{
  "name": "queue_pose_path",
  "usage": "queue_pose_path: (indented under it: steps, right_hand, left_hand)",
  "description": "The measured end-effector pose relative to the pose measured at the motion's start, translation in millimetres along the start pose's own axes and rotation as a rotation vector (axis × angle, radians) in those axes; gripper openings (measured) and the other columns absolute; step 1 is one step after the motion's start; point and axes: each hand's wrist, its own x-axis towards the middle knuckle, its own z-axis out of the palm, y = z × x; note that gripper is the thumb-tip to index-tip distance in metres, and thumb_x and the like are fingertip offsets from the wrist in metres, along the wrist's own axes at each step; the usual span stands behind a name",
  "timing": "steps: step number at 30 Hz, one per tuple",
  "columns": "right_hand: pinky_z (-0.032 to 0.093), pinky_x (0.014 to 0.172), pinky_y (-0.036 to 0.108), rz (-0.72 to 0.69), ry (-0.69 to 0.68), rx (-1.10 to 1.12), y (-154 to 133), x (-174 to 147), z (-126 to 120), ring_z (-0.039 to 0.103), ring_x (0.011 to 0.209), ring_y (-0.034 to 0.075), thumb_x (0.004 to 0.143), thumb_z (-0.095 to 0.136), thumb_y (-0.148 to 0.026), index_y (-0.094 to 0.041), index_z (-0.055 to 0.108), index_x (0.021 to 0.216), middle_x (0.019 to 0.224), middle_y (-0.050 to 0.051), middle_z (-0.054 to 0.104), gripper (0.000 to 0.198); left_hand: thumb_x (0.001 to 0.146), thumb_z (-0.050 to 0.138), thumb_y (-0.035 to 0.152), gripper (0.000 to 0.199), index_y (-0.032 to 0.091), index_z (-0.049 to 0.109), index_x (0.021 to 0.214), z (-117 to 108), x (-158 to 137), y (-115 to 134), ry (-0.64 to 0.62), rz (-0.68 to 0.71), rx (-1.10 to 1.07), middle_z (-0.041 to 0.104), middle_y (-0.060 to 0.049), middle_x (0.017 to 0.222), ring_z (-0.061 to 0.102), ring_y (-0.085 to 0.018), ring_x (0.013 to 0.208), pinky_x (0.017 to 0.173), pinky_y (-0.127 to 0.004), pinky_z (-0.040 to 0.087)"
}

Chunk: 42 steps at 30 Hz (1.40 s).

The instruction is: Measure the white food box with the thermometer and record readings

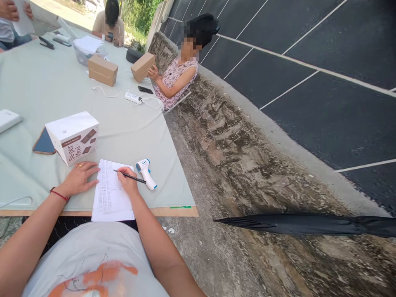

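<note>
My right hand [128, 180] is closed around a black pen [137, 179], whose tip points at the upper middle of a sheet of paper [119, 202]. Dense rows of handwriting cover the left part of this sheet, which lies on other sheets at the table's front edge. Fingers spread, my left hand [79, 177] rests flat with its fingertips at the paper's left edge. Just beyond that hand stands a white box [74, 136] with brown print. A white and blue infrared thermometer [146, 173] lies to the right of my right hand.
On the pale table cloth [123, 123] lie a dark blue phone-like slab [45, 142], a power strip [133, 97] with cables and a brown carton [102, 70]. A person at the right holds another carton [143, 67]. Two more people are at the far side, near a plastic basket [82, 55].
</note>
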Motion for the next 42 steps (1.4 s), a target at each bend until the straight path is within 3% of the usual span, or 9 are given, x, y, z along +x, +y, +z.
queue_pose_path:
  steps: [13,42]
  right_hand:
    - [0.046,0.057,0.027,-0.053,-0.015,-0.052,-6.5,-1.4,-2.7,0.054,0.059,0.015,0.069,0.061,-0.035,-0.022,0.06,0.065,0.061,-0.002,0.062,0.013]
    - [0.047,0.061,0.029,-0.015,-0.04,-0.116,-8.2,-2.2,-2.6,0.056,0.064,0.016,0.069,0.057,-0.037,-0.022,0.06,0.069,0.067,0.0,0.064,0.016]
  left_hand:
    - [0.092,0.046,0.057,0.052,0.022,0.067,0.124,0.9,0.2,-0.4,-0.005,-0.007,0.013,0.06,-0.015,0.133,0.055,-0.035,0.12,0.097,-0.053,0.045]
    - [0.095,0.044,0.055,0.053,0.019,0.066,0.125,0.9,0.5,0.6,-0.001,-0.004,0.024,0.06,-0.016,0.134,0.055,-0.035,0.12,0.095,-0.052,0.046]
